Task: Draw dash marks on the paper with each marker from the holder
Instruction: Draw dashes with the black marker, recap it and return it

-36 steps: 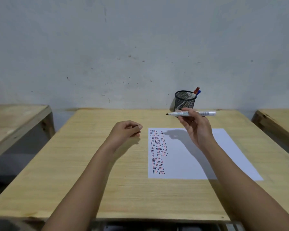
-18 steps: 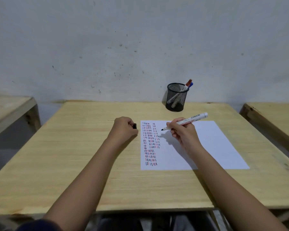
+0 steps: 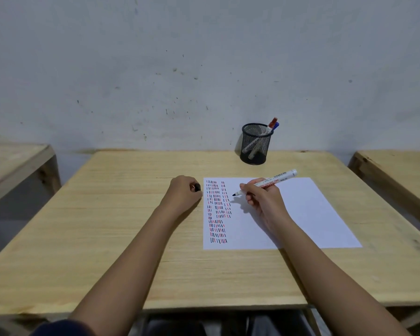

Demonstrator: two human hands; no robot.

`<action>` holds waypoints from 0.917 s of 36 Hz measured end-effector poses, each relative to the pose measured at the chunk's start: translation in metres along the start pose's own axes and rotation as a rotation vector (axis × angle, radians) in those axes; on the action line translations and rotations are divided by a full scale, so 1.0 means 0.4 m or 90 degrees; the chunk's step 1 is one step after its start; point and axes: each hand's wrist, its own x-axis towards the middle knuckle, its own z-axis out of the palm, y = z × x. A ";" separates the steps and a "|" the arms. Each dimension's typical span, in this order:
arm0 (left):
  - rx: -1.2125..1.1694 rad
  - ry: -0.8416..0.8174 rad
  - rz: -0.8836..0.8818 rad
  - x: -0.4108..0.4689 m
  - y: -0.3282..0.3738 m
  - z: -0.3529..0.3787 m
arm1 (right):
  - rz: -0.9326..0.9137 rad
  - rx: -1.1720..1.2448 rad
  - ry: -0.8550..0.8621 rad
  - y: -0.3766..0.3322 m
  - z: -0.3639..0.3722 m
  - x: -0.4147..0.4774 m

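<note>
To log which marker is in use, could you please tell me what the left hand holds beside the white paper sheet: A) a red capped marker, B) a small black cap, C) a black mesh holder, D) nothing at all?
B: a small black cap pokes out of the closed left hand, while the right hand holds the uncapped white marker.

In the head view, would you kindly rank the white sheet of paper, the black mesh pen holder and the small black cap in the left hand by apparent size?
Largest to smallest:
1. White sheet of paper
2. Black mesh pen holder, which stands farther from the camera, so it looks smaller than it is
3. Small black cap, mostly hidden in the left hand
</note>
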 end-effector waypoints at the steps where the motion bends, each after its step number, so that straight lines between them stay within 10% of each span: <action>1: 0.005 0.005 0.007 0.000 -0.001 0.002 | -0.002 -0.001 0.000 0.000 0.000 0.001; 33: 0.047 0.000 -0.017 0.030 0.026 0.004 | 0.016 -0.008 -0.025 0.007 -0.008 0.002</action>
